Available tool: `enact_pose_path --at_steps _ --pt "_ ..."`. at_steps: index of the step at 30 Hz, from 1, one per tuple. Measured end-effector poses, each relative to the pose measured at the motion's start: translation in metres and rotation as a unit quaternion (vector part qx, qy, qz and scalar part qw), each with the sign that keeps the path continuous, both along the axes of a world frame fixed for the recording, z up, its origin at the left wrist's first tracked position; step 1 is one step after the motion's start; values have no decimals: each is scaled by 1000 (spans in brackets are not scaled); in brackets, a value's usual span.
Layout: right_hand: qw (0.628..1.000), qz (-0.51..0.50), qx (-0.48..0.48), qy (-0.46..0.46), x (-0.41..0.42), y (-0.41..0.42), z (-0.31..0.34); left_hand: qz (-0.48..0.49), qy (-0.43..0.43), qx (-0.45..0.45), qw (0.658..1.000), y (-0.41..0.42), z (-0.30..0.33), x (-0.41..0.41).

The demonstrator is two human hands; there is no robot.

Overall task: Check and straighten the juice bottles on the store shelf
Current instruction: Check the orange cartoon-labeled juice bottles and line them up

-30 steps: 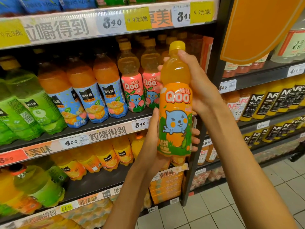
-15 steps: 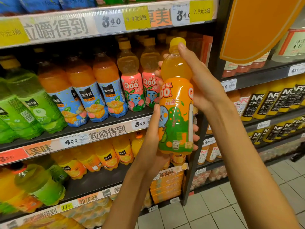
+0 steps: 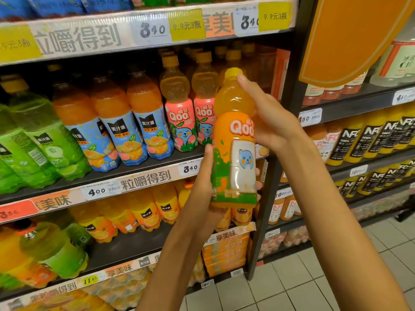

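left hand (image 3: pixel 203 198) and right hand (image 3: pixel 272 122) gripping orange juice bottle (image 3: pixel 233 140), full

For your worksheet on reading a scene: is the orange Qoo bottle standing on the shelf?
No, the orange Qoo bottle is held in front of the shelf, left hand at its base, right hand at its neck.
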State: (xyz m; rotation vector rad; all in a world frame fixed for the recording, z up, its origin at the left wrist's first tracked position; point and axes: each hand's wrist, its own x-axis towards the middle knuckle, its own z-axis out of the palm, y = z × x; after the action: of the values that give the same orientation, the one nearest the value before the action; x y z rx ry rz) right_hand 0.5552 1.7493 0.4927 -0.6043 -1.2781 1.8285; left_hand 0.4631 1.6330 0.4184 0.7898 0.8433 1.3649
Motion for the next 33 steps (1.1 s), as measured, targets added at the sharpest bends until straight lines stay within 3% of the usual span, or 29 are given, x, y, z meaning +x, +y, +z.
enact_pose_path --at_steps 4,16,21,24,27,33 --pt "989 62 -113 71 -1 1 -8 -60 -74 2 995 -6 2 2" --pt "986 70 -148 -23 -2 1 -22 -136 -208 53 967 -20 19 5" --pt "997 16 -77 -7 0 0 -15 -125 -121 20 985 -18 5 1" --pt "1000 -19 -1 25 4 -3 -11 -58 51 9 997 -17 -1 -3" --pt "994 -32 94 39 6 -10 -7 -5 197 28 980 -16 -3 -8" --pt "966 -26 256 -7 14 -29 -4 62 219 132 965 -6 -10 -13"
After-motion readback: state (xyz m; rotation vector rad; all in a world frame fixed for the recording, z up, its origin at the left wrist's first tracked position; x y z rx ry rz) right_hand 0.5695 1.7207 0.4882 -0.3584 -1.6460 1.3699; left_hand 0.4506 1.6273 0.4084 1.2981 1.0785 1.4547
